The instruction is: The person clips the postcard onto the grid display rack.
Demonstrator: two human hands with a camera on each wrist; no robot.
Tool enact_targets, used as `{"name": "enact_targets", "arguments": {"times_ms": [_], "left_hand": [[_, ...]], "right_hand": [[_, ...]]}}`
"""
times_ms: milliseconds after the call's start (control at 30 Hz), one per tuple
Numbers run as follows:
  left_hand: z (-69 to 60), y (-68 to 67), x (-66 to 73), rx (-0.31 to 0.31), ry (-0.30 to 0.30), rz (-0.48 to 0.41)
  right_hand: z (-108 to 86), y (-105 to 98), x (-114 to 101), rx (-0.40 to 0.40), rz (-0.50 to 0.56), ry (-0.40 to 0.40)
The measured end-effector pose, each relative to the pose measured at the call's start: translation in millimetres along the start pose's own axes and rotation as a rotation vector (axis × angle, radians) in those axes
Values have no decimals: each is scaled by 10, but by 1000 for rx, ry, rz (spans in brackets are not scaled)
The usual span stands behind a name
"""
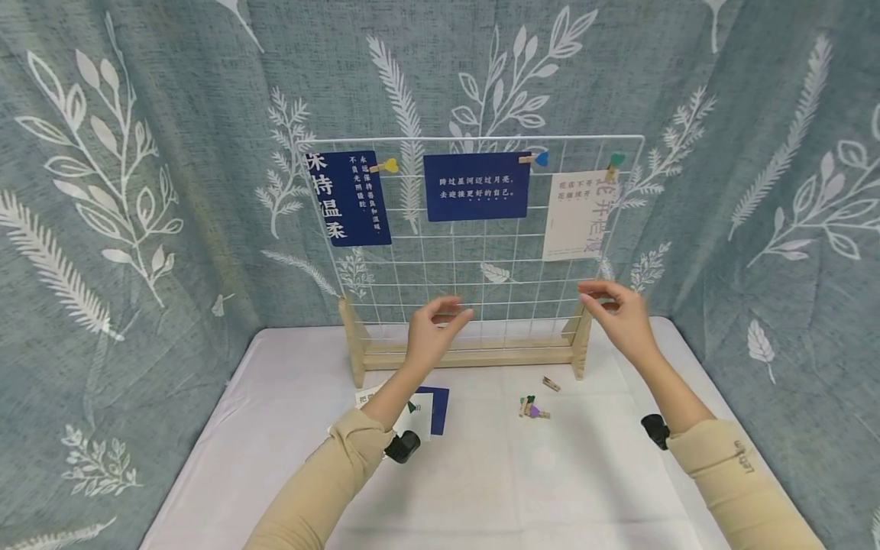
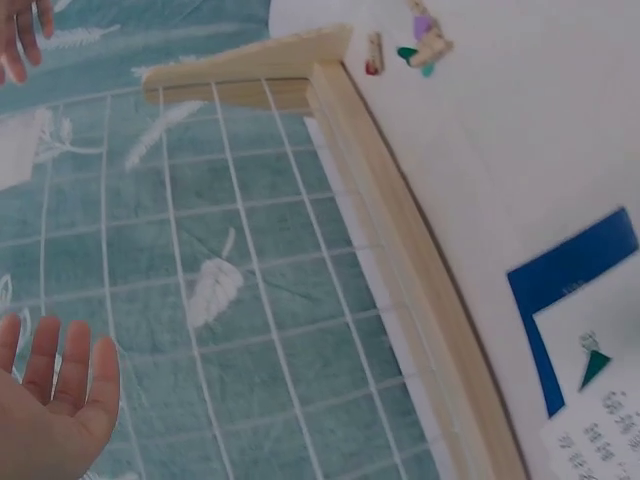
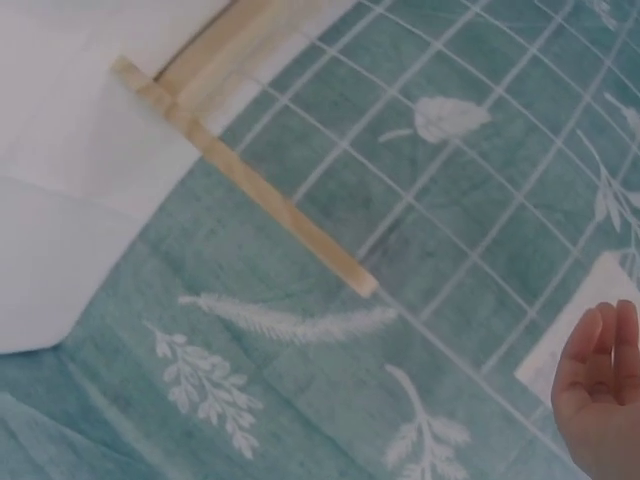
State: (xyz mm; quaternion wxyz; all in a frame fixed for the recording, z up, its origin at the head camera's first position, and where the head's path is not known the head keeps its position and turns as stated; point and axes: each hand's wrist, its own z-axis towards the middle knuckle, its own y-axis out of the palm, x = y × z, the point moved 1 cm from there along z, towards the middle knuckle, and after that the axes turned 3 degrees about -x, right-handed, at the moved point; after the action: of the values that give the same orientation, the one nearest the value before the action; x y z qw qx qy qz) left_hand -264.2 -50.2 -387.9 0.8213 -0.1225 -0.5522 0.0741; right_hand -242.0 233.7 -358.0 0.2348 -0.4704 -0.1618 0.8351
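Observation:
My left hand (image 1: 431,330) hovers before the lower middle of a white wire grid (image 1: 484,261), its fingers loosely bent and holding nothing. At the grid's lower right side, my right hand (image 1: 624,319) is raised below a white card (image 1: 574,218), also with nothing in it. A green heart clothespin (image 1: 614,166) sits at that card's top. One blue card (image 1: 347,200) hangs at the left with a yellow heart clothespin (image 1: 385,166). Another blue card (image 1: 476,187) hangs in the middle with a blue heart clothespin (image 1: 535,158).
The grid stands in a wooden base (image 1: 467,357) on a white-covered table (image 1: 481,481). Several small clothespins (image 1: 531,409) lie at its front, one (image 1: 551,383) apart. Loose cards (image 1: 440,412) with a green-tipped piece on them lie partly behind my left forearm. Patterned curtains (image 1: 227,229) surround the table.

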Motion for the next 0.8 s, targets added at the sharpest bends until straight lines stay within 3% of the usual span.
{"name": "enact_targets", "arguments": {"times_ms": [200, 433, 800], "left_hand": [[-80, -180, -186, 35, -48, 29], [-198, -408, -311, 92, -123, 44], [-403, -609, -623, 107, -175, 126]], "right_hand": [[-86, 120, 103, -49, -15, 18], [-177, 236, 259, -90, -35, 56], [-235, 374, 417, -132, -94, 73]]}}
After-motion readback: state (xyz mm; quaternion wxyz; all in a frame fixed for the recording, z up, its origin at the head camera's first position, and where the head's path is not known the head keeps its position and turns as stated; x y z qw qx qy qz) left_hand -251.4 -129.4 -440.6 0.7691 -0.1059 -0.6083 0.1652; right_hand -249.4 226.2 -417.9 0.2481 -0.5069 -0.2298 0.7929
